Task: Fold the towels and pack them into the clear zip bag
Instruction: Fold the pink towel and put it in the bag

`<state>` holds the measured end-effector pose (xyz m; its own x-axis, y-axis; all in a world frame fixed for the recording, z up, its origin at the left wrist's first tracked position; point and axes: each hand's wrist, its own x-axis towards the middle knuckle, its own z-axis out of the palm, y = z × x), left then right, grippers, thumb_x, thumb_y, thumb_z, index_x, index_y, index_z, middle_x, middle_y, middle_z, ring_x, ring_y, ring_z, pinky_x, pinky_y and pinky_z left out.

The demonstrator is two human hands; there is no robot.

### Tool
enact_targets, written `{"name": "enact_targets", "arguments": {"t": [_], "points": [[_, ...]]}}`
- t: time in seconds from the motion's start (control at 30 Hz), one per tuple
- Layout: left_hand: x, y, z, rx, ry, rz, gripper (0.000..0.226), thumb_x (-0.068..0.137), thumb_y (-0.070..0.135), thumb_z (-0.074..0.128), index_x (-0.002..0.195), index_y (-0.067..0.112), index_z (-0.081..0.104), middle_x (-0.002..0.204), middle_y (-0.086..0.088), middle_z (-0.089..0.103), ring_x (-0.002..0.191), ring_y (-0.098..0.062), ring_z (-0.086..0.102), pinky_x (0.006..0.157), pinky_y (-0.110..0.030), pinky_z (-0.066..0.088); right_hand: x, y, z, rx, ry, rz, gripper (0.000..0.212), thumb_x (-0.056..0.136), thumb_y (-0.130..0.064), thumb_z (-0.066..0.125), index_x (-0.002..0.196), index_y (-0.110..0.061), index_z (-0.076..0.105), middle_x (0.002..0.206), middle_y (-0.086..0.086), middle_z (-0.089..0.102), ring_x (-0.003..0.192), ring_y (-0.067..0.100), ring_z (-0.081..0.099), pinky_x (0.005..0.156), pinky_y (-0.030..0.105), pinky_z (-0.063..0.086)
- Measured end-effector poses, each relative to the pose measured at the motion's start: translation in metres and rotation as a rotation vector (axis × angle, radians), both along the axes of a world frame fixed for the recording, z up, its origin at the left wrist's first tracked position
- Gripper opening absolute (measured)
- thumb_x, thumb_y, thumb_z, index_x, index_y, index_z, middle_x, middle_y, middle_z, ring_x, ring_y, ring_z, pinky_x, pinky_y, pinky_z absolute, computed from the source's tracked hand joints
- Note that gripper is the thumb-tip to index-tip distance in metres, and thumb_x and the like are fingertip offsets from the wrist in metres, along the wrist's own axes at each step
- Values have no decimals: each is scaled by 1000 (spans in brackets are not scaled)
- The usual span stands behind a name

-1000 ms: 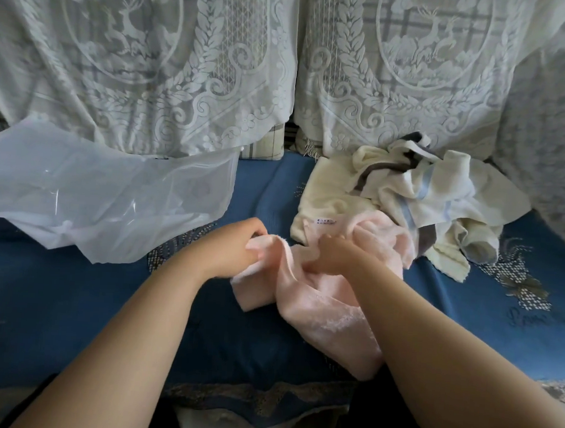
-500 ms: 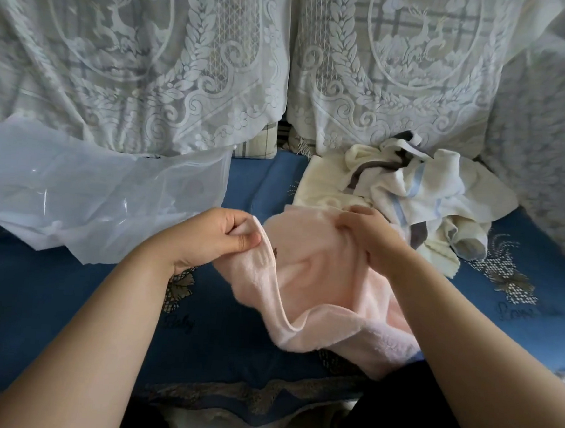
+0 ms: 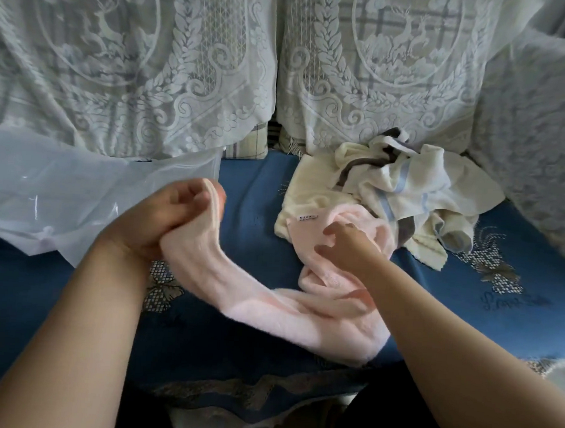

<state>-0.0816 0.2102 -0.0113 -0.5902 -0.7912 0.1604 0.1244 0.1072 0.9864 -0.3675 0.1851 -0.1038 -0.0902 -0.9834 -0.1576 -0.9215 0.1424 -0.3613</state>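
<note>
A pink towel (image 3: 278, 309) lies strung out across the blue seat, from the left of centre to the pile on the right. My left hand (image 3: 162, 216) is shut on one end of it, lifted above the seat. My right hand (image 3: 345, 247) rests with spread fingers on the towel's bunched far end, next to its white label. Behind that end lies a heap of cream and white towels (image 3: 408, 191) with grey and blue stripes. The clear zip bag (image 3: 60, 193) lies crumpled at the left, just behind my left hand.
The blue embroidered seat cover (image 3: 254, 212) runs under everything. White lace covers (image 3: 151, 63) hang over the backrest cushions behind. A padded armrest (image 3: 544, 137) under a pale cover rises at the right. The seat's front edge is near my body.
My left hand has pulled its end of the pink towel up and leftward, drawing it out long. My right hand has loosened its hold and now lies on the bunched end by the pile.
</note>
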Motion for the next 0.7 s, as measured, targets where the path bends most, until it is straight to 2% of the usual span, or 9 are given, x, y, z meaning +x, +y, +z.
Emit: {"name": "enact_targets", "arguments": {"t": [0.07, 0.13, 0.2, 0.27, 0.3, 0.43, 0.53, 0.63, 0.7], "points": [[1, -7, -2, 0, 24, 168, 37, 51, 59, 80, 66, 26, 70, 61, 12, 64, 56, 2, 60, 53, -11, 48, 4, -1, -8, 113, 119, 30, 84, 77, -66, 56, 144, -20, 32, 151, 10, 28, 138, 31, 29, 107, 45, 33], [-6, -16, -9, -12, -102, 303, 47, 44, 66, 81, 69, 28, 72, 68, 10, 70, 66, 0, 64, 62, -13, 51, 14, 1, -17, 209, 219, 49, 96, 74, -67, 57, 148, -18, 20, 155, 12, 14, 143, 36, 15, 110, 50, 27], [-15, -22, -19, -28, -274, 320, 33, 59, 60, 77, 74, 31, 72, 74, 8, 72, 74, -4, 66, 74, -22, 53, 25, 2, -22, 141, 299, 34, 83, 79, -53, 58, 146, -16, 24, 150, 12, 19, 139, 37, 19, 108, 50, 29], [-25, -25, -27, -84, -460, 297, 6, 82, 35, 69, 78, 32, 71, 76, 6, 72, 77, -11, 66, 82, -37, 52, 30, 0, -22, 12, 391, 40, 57, 86, -34, 55, 137, -14, 39, 141, 11, 32, 130, 34, 31, 105, 45, 34], [-28, -27, -31, -126, -535, 284, 12, 88, 25, 65, 79, 29, 70, 77, 4, 71, 77, -13, 65, 84, -43, 51, 31, 0, -20, -39, 383, 35, 47, 88, -27, 52, 132, -13, 45, 137, 12, 38, 126, 33, 36, 103, 43, 37], [-38, -27, -40, -179, -692, 298, 10, 92, 19, 59, 84, 22, 65, 80, -3, 68, 79, -21, 64, 85, -46, 50, 24, -2, -5, -263, 95, -66, 26, 91, -29, 39, 111, -18, 51, 106, 5, 58, 103, 27, 54, 87, 40, 46], [-46, -23, -43, -208, -712, 313, 8, 92, 23, 59, 93, 24, 67, 89, 2, 70, 89, -20, 65, 87, -42, 49, 29, 1, 20, -275, -403, -216, 26, 92, -32, 41, 113, -17, 48, 86, -3, 53, 87, 23, 58, 71, 32, 44], [-56, -18, -42, -147, -672, 285, 23, 91, 21, 61, 113, 26, 66, 118, 12, 62, 106, -7, 58, 96, -28, 43, 34, 11, 38, -259, -609, -136, 27, 89, -35, 57, 95, -9, 56, 72, -8, 54, 65, 6, 52, 55, 20, 38], [-62, -16, -43, -91, -560, 232, 21, 89, 17, 64, 107, 27, 69, 137, 14, 50, 118, -4, 52, 104, -28, 39, 35, 18, 41, -261, -710, -96, 26, 88, -30, 62, 89, -4, 65, 70, -2, 60, 64, 10, 55, 59, 22, 43]]}}
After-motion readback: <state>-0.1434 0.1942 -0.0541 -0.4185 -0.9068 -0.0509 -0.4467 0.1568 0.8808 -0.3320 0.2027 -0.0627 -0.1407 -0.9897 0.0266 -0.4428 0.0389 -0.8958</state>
